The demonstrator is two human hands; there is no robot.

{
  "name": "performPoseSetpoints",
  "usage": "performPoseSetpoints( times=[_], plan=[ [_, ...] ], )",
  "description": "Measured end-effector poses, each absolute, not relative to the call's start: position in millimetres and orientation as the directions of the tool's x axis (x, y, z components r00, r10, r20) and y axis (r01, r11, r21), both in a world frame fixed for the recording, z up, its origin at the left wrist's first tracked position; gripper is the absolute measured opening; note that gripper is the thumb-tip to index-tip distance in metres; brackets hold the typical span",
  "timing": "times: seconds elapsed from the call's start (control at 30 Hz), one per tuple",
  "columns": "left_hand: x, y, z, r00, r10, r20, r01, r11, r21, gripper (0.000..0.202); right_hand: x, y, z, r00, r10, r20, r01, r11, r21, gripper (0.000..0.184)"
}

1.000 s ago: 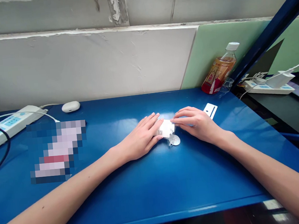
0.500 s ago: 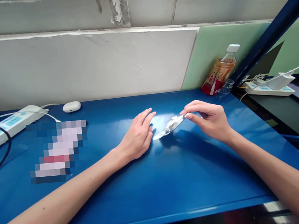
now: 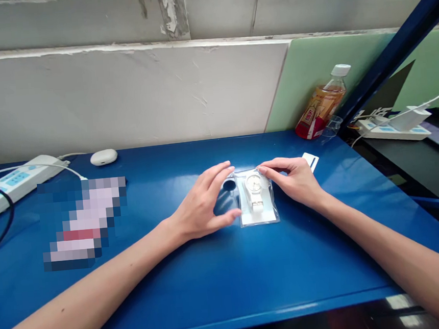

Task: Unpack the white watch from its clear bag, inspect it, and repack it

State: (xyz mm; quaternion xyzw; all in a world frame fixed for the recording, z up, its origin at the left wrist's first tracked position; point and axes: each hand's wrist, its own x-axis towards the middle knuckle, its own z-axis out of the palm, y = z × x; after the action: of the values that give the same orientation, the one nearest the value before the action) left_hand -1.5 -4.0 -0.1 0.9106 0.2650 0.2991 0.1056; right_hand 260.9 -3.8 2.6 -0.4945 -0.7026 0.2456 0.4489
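Observation:
A white wristwatch [image 3: 255,189] lies inside a clear plastic bag [image 3: 271,217], over a pale card insert. My right hand [image 3: 296,181] pinches the bag's upper edge between thumb and fingers. At the bag's left side, my left hand [image 3: 200,202] is open, thumb spread from the fingers, its tips close to the plastic; whether they touch it I cannot tell. A small dark round spot [image 3: 229,185] shows between that hand and the bag, too unclear to name. Partly hidden behind my right hand is a white card [image 3: 311,162] with a dark stripe.
On the left of the blue table [image 3: 200,294] are a pixelated phone-like object [image 3: 93,211], a white earbud case [image 3: 103,157] and a power strip [image 3: 24,176]. A drink bottle [image 3: 322,107] leans at the back right. Another power strip [image 3: 393,131] sits beyond the frame post.
The bag has turned from edge-on to face-up, so the watch now shows. My left thumb has spread apart from its fingers. The white card has come into sight behind my right hand.

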Motion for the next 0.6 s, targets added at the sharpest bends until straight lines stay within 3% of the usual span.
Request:
performPoseSetpoints(
  times=[0.1, 0.17, 0.37, 0.6],
  plan=[
    [0.4, -3.0, -0.9, 0.769, 0.488, 0.413, 0.37, -0.867, 0.334, 0.106, 258.6, -3.9, -0.9, -0.096, 0.915, 0.391, 0.515, 0.382, -0.767, 0.02],
    [1.9, -2.5, -1.1, 0.778, 0.493, 0.39, 0.381, -0.863, 0.332, 0.112, 256.4, -4.9, -1.9, -0.101, 0.912, 0.398, 0.525, 0.388, -0.757, 0.019],
    [4.1, -1.5, 0.7, 0.781, 0.506, 0.365, 0.411, -0.857, 0.309, 0.104, 254.9, -6.5, -2.9, -0.178, 0.884, 0.432, 0.584, 0.448, -0.677, 0.017],
    [5.2, -2.7, 2.6, 0.762, 0.584, 0.28, 0.51, -0.808, 0.296, 0.096, 266.7, -4.5, -0.2, -0.484, 0.789, 0.379, 0.701, 0.609, -0.373, 0.035]
  ],
)
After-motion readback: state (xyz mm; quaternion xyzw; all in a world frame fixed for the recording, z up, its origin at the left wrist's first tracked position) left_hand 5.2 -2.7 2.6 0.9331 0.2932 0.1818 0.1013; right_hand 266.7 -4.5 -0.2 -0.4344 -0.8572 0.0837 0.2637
